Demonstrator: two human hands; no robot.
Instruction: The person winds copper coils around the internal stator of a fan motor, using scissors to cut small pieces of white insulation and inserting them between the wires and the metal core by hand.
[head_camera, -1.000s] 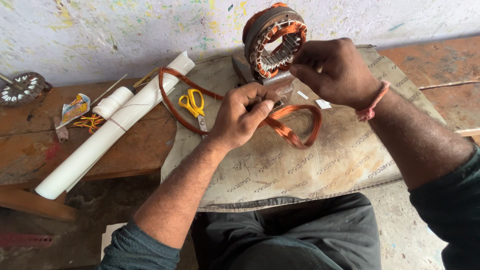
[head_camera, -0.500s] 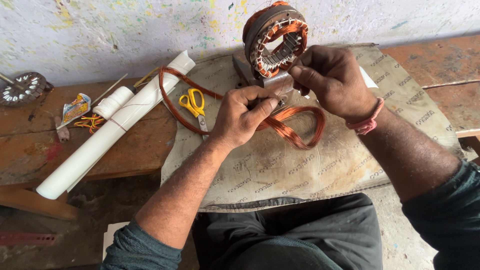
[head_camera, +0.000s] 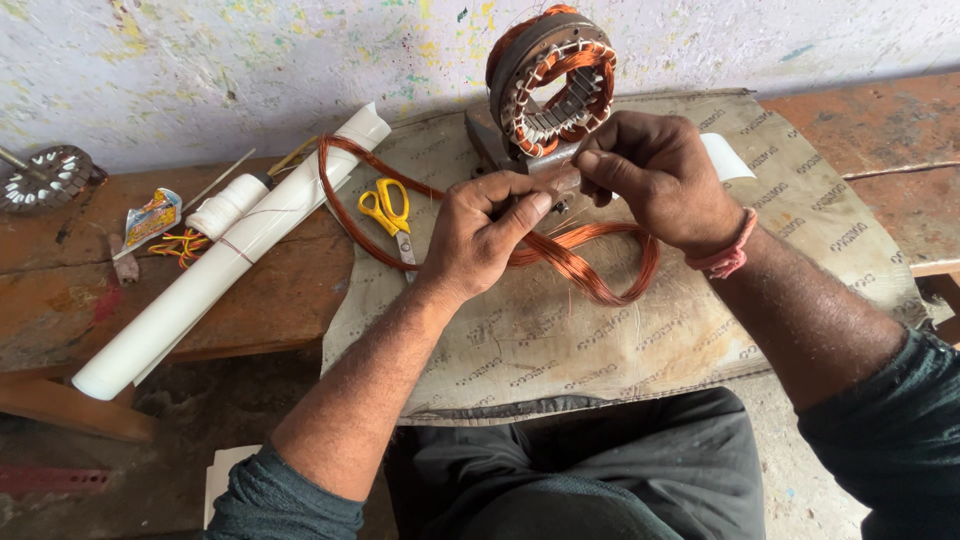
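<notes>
- Head view: left hand (head_camera: 480, 235) and right hand (head_camera: 655, 180) both pinch a small piece at the stator (head_camera: 552, 80) base, above the copper coil (head_camera: 590, 262) on the sacking (head_camera: 560, 340).
- Judgement: keep strands bundled, feed evenly, avoid scraping enamel.

Left hand (head_camera: 480, 235) and right hand (head_camera: 655, 180): both bare, no gloves or rings visible. Right wrist carries a pink-red thread band (head_camera: 728, 258), wound in several strands; forearms bare, with dark grey-green sleeves (head_camera: 290, 495) pushed up towards the elbows. Lap clothed in dark grey trousers (head_camera: 600, 470).
</notes>
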